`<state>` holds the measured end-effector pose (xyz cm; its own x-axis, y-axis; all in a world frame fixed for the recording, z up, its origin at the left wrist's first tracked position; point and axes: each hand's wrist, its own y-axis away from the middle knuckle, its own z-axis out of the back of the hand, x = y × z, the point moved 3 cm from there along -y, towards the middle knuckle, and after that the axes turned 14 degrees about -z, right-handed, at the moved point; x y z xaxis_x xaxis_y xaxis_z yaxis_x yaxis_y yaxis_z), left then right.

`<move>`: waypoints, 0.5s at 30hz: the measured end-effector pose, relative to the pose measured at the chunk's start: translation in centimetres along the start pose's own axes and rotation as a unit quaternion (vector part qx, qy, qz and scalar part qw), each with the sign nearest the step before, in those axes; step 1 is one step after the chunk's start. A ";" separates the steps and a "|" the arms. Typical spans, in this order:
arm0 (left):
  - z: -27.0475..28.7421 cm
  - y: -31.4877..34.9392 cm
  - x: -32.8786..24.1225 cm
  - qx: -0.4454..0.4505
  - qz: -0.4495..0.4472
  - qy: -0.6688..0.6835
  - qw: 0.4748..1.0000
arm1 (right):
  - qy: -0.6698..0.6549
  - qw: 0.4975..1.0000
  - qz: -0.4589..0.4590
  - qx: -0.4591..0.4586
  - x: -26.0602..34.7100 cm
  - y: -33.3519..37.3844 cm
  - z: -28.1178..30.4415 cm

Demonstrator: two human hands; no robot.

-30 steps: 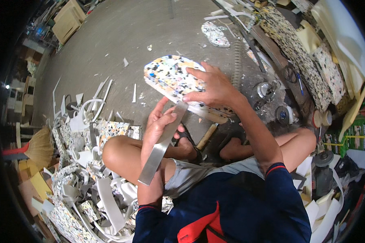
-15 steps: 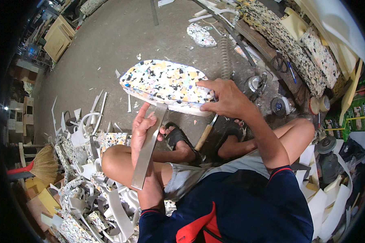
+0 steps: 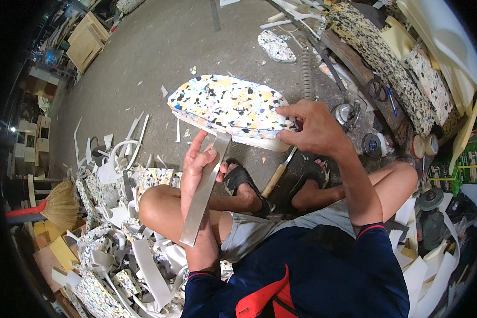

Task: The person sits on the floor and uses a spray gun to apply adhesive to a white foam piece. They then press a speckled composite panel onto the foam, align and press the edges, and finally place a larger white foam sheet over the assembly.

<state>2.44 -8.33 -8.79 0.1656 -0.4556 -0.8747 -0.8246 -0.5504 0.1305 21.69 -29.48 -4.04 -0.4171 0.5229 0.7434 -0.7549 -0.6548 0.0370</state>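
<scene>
Firstly, at far left, your left hand (image 3: 197, 165): fingers bent, thumb laid on a flat metal strip (image 3: 200, 204), gripping it near its upper end. Whether these fingertips also touch the foam above, you cannot tell.

Next, the strip itself, running from your left hand back along the forearm. Handling: probably stiff, fairly light, smooth enough to slide under the thumb; its edges may be sharp, so best held by the broad faces. Appearance: long, narrow, straight, silvery grey, dully shiny; upper end at the block's near edge.

Then, one foam block (image 3: 225, 103), beyond your left hand and reaching across to the right one. Handling: likely light for its bulk, firm but yielding, not slippery, liable to dent or tear under a hard pinch; best taken by the thick side wall at either end. Appearance: rounded, elongated slab; white, flecked black, yellow-orange and a little blue; thin bluish line along parts of the rim; pale layer (image 3: 262, 143) below its near edge.

Lastly, your right hand (image 3: 317, 130): gripping the block's right end, forefinger on the top face, thumb against the near side, remaining fingers mostly hidden.
</scene>
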 end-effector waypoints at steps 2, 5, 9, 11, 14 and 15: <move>-0.5 0.1 -0.3 -0.017 0.007 0.004 1.000 | -0.004 1.000 0.017 -0.021 -0.7 0.2 -0.7; -0.3 0.1 -0.2 -0.020 0.008 0.020 1.000 | -0.005 0.999 0.024 -0.034 -1.3 0.3 -1.1; 0.1 0.1 -0.1 -0.016 -0.008 0.015 1.000 | -0.006 0.999 0.035 -0.031 -1.2 0.3 -1.4; 0.0 0.2 -0.2 -0.024 0.000 0.019 1.000 | -0.052 0.998 -0.041 0.020 -1.0 0.3 -0.9; 0.1 -0.2 -0.1 -0.024 0.007 0.013 1.000 | -0.121 0.988 -0.079 0.050 -2.1 -0.4 -0.7; 0.3 -0.1 -0.1 -0.024 0.004 0.011 1.000 | -0.138 0.987 -0.070 0.050 -2.1 -0.8 -0.7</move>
<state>2.36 -8.02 -8.86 0.1707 -0.4754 -0.8630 -0.7995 -0.5788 0.1607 22.82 -29.70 -6.12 -0.1485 0.4519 0.8796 -0.7351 -0.6454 0.2075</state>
